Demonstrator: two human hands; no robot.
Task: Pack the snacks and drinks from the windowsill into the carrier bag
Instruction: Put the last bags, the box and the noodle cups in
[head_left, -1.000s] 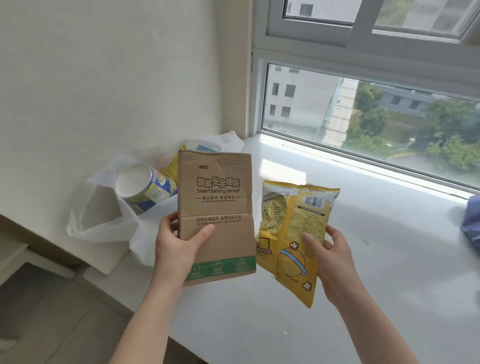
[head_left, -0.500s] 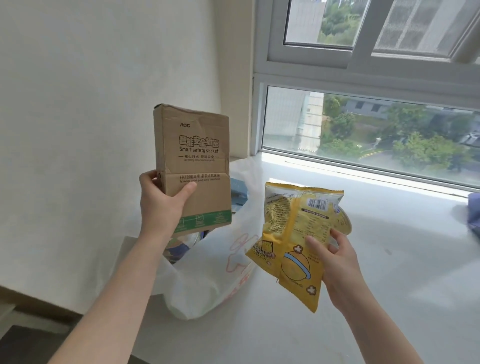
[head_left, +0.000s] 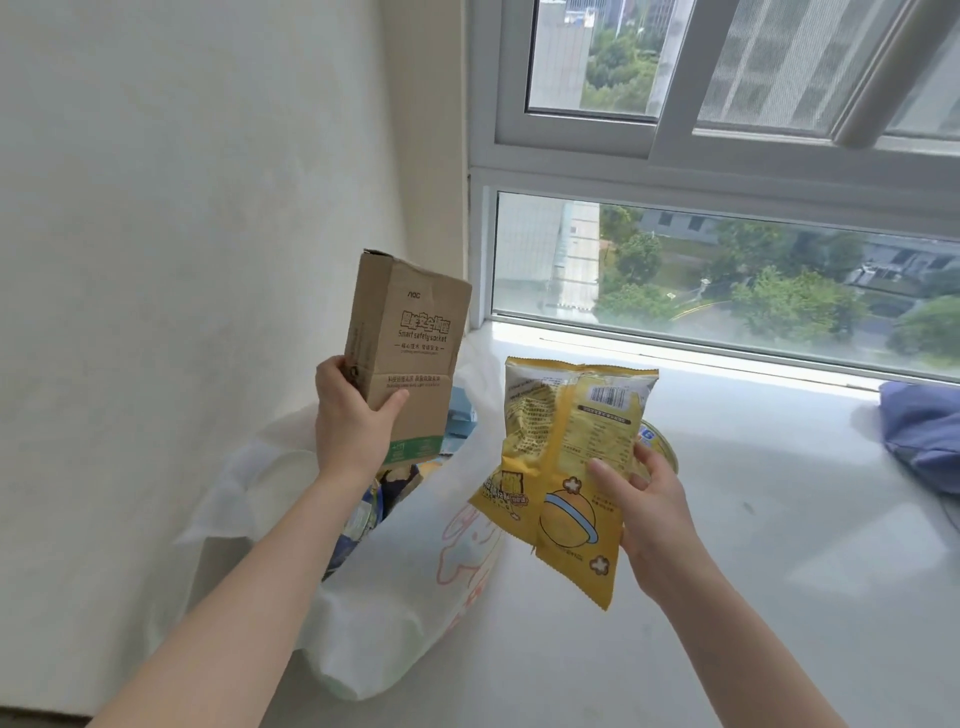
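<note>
**packrat_22:** So where's everything at? The left hand (head_left: 353, 423) is wrapped round the lower part of the brown cardboard box (head_left: 410, 353), thumb across the front. The box is upright, and the open mouth of the carrier bag (head_left: 400, 597) sits right below that hand. The right hand (head_left: 647, 504) pinches the yellow snack bag (head_left: 561, 457) by its right edge. The bag dangles just left of that hand, over the windowsill (head_left: 779, 545).

**sill_dweller:** The box looks stiff and pretty light, a bit creased up top. I'd keep holding it low by the sides and slide it down along the wall of the carrier bag. There's already stuff in there below the left wrist, can't tell exactly what.

**packrat_22:** And the snack bag?

**sill_dweller:** It's puffy, slick foil, and probably crushes easily. I'd grip the edge seam rather than the middle and drop it in last, on top.
</note>
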